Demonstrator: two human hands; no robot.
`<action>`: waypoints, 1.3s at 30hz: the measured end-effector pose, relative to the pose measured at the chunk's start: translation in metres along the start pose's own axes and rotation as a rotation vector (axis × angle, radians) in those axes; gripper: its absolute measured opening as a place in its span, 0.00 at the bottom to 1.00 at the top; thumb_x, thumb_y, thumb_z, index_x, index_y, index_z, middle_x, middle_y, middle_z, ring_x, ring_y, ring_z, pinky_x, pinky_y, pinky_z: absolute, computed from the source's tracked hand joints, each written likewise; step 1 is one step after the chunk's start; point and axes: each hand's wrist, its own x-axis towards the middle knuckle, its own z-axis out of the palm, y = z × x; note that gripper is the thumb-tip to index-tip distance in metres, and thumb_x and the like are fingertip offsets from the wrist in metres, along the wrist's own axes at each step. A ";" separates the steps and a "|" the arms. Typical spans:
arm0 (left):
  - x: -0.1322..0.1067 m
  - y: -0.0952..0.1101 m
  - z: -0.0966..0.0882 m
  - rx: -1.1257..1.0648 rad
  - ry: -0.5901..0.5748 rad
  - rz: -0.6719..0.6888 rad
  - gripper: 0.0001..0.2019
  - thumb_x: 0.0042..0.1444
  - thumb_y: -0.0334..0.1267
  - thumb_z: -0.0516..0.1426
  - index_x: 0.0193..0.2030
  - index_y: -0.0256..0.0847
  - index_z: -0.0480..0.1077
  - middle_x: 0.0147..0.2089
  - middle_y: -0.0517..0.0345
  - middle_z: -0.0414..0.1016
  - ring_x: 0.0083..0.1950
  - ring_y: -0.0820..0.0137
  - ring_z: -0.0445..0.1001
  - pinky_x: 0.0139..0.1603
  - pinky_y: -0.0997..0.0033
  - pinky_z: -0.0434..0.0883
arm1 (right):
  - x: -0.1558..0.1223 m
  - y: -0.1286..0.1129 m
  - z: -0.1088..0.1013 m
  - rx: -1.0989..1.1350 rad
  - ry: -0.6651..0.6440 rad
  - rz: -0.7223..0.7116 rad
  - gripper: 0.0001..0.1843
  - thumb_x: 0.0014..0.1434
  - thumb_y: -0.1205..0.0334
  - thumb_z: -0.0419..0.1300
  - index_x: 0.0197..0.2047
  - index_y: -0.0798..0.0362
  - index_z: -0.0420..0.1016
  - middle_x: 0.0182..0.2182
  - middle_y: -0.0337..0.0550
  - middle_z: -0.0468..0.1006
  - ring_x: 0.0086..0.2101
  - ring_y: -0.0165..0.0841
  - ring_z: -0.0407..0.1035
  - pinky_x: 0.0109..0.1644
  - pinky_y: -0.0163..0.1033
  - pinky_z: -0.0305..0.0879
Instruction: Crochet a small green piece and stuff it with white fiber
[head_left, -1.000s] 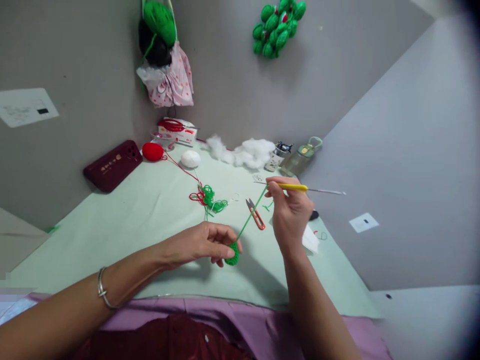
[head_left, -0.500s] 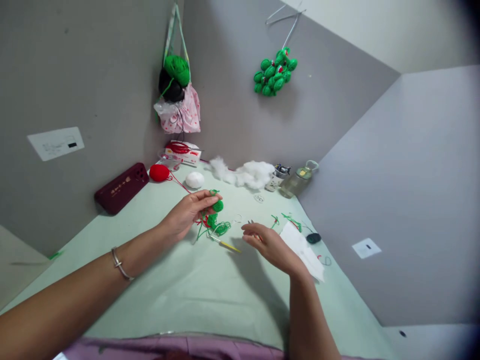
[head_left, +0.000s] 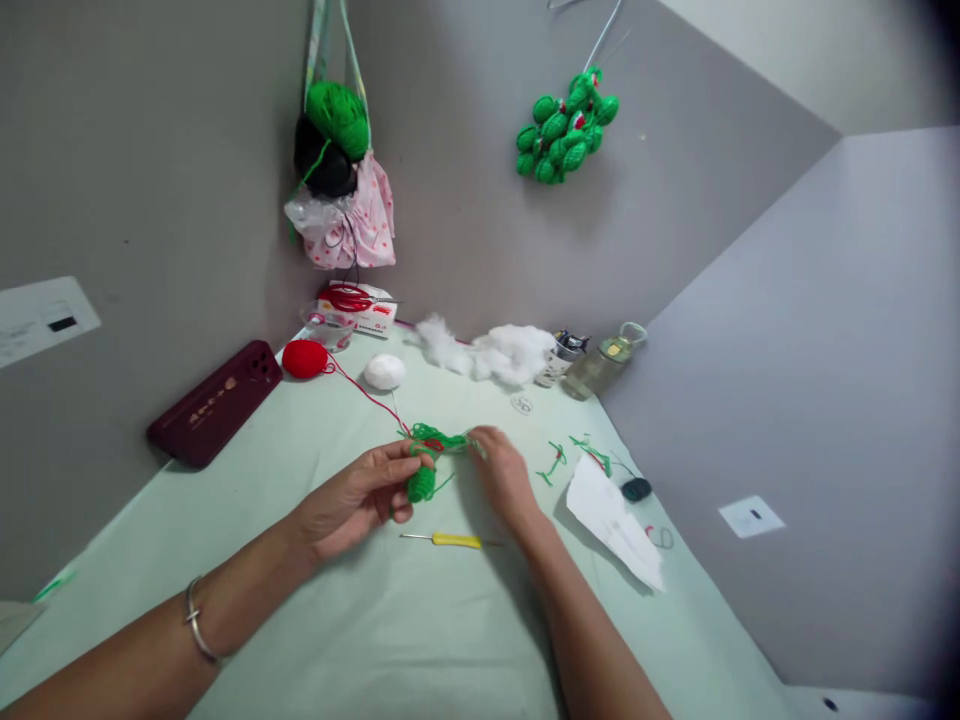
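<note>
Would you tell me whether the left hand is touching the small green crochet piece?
Touching: the head view shows the left hand pinching the green crochet piece between thumb and fingertips.

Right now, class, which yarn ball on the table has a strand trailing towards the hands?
The red ball, nearest the phone; its red strand runs towards the left hand. The white ball beside it shows none.

A single head-worn camera looks forward and down, close over the tabletop [head_left: 315,620], with grey walls [head_left: 150,150] at 12 o'clock.
</note>
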 end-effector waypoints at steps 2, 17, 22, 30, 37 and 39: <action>0.002 0.004 -0.005 -0.025 0.023 0.000 0.16 0.45 0.43 0.76 0.35 0.36 0.80 0.31 0.63 0.71 0.24 0.82 0.61 0.24 0.81 0.63 | 0.008 0.014 -0.019 0.001 0.151 0.078 0.14 0.64 0.65 0.56 0.49 0.53 0.80 0.56 0.59 0.76 0.56 0.47 0.71 0.62 0.57 0.67; 0.016 -0.017 -0.017 0.418 0.250 0.094 0.05 0.60 0.40 0.65 0.36 0.42 0.78 0.35 0.62 0.76 0.39 0.72 0.74 0.44 0.74 0.72 | -0.032 -0.052 0.021 0.662 0.018 0.188 0.05 0.59 0.62 0.69 0.41 0.47 0.85 0.34 0.41 0.82 0.34 0.31 0.74 0.38 0.35 0.70; 0.017 -0.042 -0.028 0.837 0.170 0.554 0.10 0.60 0.26 0.62 0.40 0.46 0.82 0.40 0.59 0.82 0.46 0.70 0.81 0.51 0.75 0.76 | -0.026 -0.044 0.022 0.884 0.017 0.382 0.06 0.57 0.61 0.71 0.40 0.47 0.86 0.32 0.40 0.81 0.27 0.28 0.72 0.30 0.33 0.68; 0.009 -0.060 -0.024 1.180 -0.028 0.702 0.28 0.64 0.17 0.52 0.64 0.47 0.72 0.58 0.54 0.80 0.71 0.67 0.69 0.72 0.67 0.67 | -0.018 -0.036 0.023 1.350 -0.007 0.736 0.14 0.50 0.59 0.78 0.40 0.49 0.84 0.32 0.38 0.84 0.30 0.27 0.74 0.38 0.32 0.71; 0.008 -0.028 -0.016 0.359 0.098 -0.049 0.13 0.69 0.45 0.57 0.54 0.50 0.79 0.51 0.51 0.84 0.42 0.59 0.86 0.31 0.67 0.83 | -0.013 -0.028 0.020 1.492 0.036 0.764 0.12 0.51 0.60 0.78 0.39 0.49 0.84 0.39 0.41 0.86 0.36 0.27 0.80 0.40 0.28 0.73; 0.009 -0.020 -0.011 0.346 0.212 -0.159 0.15 0.68 0.51 0.58 0.49 0.47 0.81 0.37 0.53 0.84 0.35 0.60 0.84 0.31 0.66 0.80 | -0.014 -0.028 0.019 1.499 0.015 0.761 0.11 0.52 0.61 0.77 0.39 0.48 0.84 0.38 0.40 0.85 0.35 0.27 0.80 0.38 0.28 0.73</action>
